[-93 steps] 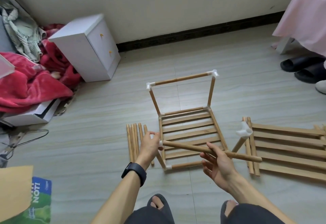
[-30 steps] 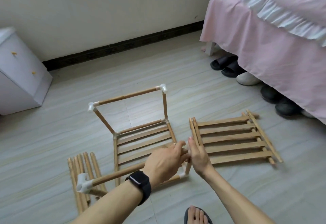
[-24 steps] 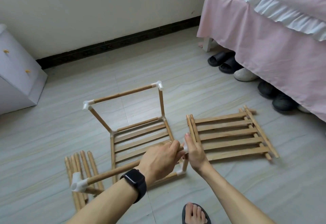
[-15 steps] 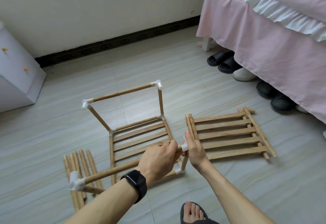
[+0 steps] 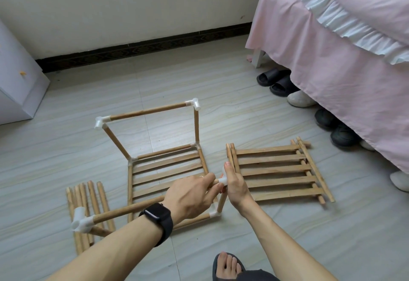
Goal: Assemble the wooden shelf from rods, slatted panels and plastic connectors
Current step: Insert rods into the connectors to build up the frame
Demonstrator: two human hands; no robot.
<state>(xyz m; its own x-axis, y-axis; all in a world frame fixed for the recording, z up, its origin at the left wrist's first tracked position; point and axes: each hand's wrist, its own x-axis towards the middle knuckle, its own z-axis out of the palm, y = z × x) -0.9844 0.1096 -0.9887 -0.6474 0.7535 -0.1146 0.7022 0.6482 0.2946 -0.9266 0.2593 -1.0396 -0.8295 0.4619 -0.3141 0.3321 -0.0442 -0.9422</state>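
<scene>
Scene: A person's view looking down at their own two hands, working on a pale tiled floor (image 5: 221,108).
Shelf frame: The part-built shelf frame (image 5: 148,111) stood on the floor in the middle. It had two rear uprights joined by a top rod, with white plastic corner pieces.
Fitted panel: A slatted panel (image 5: 168,170) lay flat as the base of the frame.
Left hand: The left hand (image 5: 190,196), with a black watch (image 5: 158,216) on the wrist, was curled around the held rod (image 5: 124,211) near its right end.
Held rod: It ran nearly level across the front of the frame, above the fitted panel.
Right hand: The right hand (image 5: 235,186) pinched the front-right connector (image 5: 222,181) between thumb and fingers, with the fingertips pointing away.
Front-right connector: It was white and sat on top of a short upright (image 5: 221,202) at the frame's front right corner, touching the held rod's right end.
Front-left connector: A white three-way piece (image 5: 80,222) capped the held rod's left end. Whether it joined the frame could not be told.
Loose rods: A bundle (image 5: 86,196) lay on the floor just left of the frame.
Spare panels: Slatted panels (image 5: 276,172) lay stacked flat just right of the frame.
Surroundings: A bed with a pink skirt (image 5: 332,59) stood at right, with slippers (image 5: 274,79) at its edge. A white cabinet (image 5: 17,86) stood at far left, and a foot in a sandal (image 5: 228,263) showed at the bottom.
</scene>
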